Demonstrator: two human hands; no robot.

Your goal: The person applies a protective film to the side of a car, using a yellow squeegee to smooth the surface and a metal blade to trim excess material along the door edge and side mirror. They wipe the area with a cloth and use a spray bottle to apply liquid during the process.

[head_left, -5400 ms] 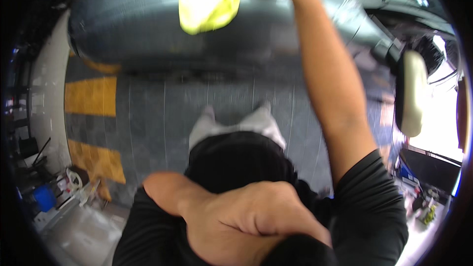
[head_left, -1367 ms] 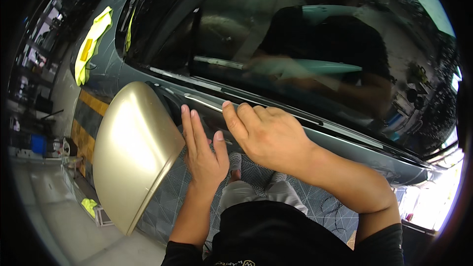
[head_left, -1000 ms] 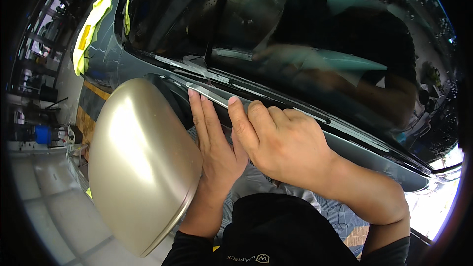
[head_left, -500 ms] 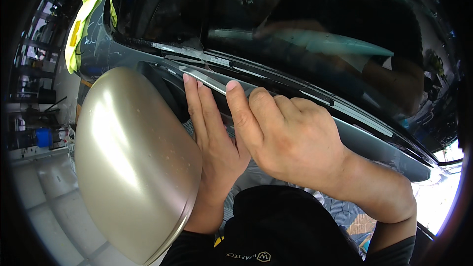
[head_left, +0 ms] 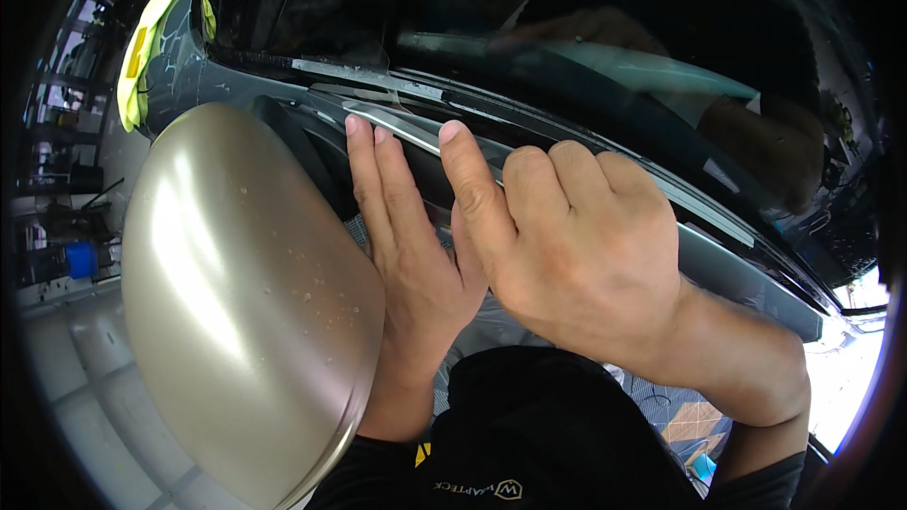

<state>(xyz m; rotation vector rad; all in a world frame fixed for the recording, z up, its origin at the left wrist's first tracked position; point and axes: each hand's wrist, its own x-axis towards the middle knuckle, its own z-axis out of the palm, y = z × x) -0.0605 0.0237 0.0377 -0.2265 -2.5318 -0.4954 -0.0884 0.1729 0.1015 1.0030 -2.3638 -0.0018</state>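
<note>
My left hand [head_left: 404, 222] has its fingers stretched along the mirror's inner side, with fingertips at a narrow silver trim strip [head_left: 387, 123] below the car's window edge. My right hand [head_left: 576, 241] lies beside it, index fingertip at the strip's right part and the other fingers curled; whatever they hold is hidden, as is the thumb. A champagne-coloured side mirror housing [head_left: 236, 312], speckled with drops on its right half, fills the lower left beside my left hand. The dark, glossy side window [head_left: 453, 9] reflects a person above both hands.
A yellow cloth [head_left: 151, 33] with an orange patch lies on the grey car body [head_left: 231, 85] at upper left. The lower door panel [head_left: 756, 288] runs rightward behind my right arm. Shelving with a blue bin [head_left: 80, 260] stands at far left; tiled floor [head_left: 685, 416] shows below.
The yellow cloth, earlier in my right hand, now lies on the car. Over the last second and a half my left fingers moved up to the strip; the view shifted closer to the mirror.
</note>
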